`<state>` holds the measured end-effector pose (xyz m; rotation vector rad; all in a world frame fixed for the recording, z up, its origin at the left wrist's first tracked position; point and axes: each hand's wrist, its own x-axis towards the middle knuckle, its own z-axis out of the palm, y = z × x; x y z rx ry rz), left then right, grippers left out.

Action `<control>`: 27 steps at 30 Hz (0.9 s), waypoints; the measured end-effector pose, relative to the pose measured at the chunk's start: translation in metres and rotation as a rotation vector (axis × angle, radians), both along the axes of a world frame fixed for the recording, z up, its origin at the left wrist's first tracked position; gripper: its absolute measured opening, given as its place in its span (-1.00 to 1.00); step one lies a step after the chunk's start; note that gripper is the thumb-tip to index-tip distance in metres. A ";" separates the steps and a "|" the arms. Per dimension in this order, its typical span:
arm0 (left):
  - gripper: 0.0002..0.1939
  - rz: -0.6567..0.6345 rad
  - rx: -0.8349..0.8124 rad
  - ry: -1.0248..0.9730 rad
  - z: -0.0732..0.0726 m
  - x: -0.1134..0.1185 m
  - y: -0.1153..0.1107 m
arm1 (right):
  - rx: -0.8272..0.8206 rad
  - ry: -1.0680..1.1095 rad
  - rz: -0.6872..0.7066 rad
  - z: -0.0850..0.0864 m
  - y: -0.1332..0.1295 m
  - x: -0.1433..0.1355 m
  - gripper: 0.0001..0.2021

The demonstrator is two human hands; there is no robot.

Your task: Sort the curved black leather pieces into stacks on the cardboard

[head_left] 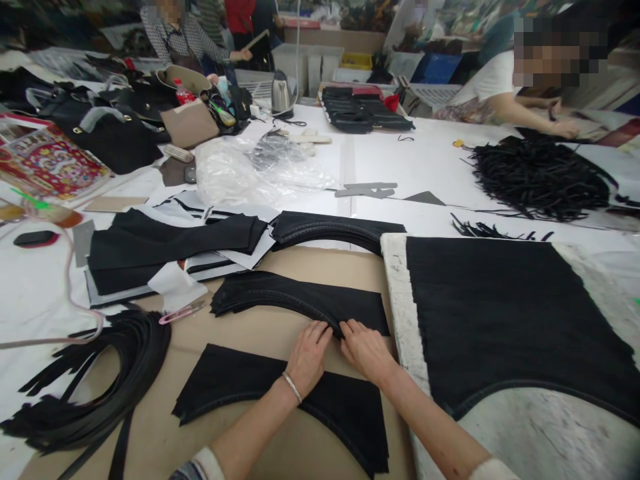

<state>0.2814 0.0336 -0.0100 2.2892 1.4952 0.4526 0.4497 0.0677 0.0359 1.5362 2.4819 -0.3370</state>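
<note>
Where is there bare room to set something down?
The widest bare patch is the white tabletop between the grey strips and the heap of black strips. A smaller one is the pale board below the large black piece's curved edge. It is crowded around both hands, between black stacks, and at back left, among bags.
</note>
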 end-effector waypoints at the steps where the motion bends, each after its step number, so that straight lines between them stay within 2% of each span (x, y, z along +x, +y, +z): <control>1: -0.48 0.000 0.000 0.001 0.000 0.000 0.000 | -0.005 -0.006 0.003 0.000 0.001 -0.001 -0.74; 8: -0.45 -0.002 -0.031 -0.009 -0.002 0.000 0.000 | 0.006 -0.025 -0.008 0.000 0.005 -0.002 -0.62; 11: -0.43 0.011 -0.055 -0.040 -0.004 0.002 0.001 | 0.035 -0.034 -0.037 0.002 0.011 -0.003 -0.71; 13: -0.44 0.032 -0.083 -0.094 -0.003 0.003 0.003 | 0.060 -0.040 -0.061 0.009 0.019 -0.004 -0.78; 15: -0.51 0.080 -0.136 -0.212 0.002 0.005 0.006 | 0.096 -0.039 -0.079 0.022 0.028 -0.004 -0.76; 18: -0.65 0.259 -0.347 -0.614 0.016 0.008 0.016 | 0.162 -0.027 -0.096 0.052 0.038 -0.005 -0.75; 22: -0.58 0.606 -0.786 -1.492 0.043 0.001 0.039 | 0.256 0.006 -0.080 0.087 0.023 -0.010 -0.76; 24: -0.57 0.684 -0.890 -1.798 0.054 -0.010 0.052 | 0.289 0.040 -0.044 0.091 0.003 -0.012 -0.77; 27: -0.62 0.834 -0.894 -1.970 0.067 -0.036 0.067 | 0.348 0.128 0.001 0.080 -0.034 -0.013 -0.75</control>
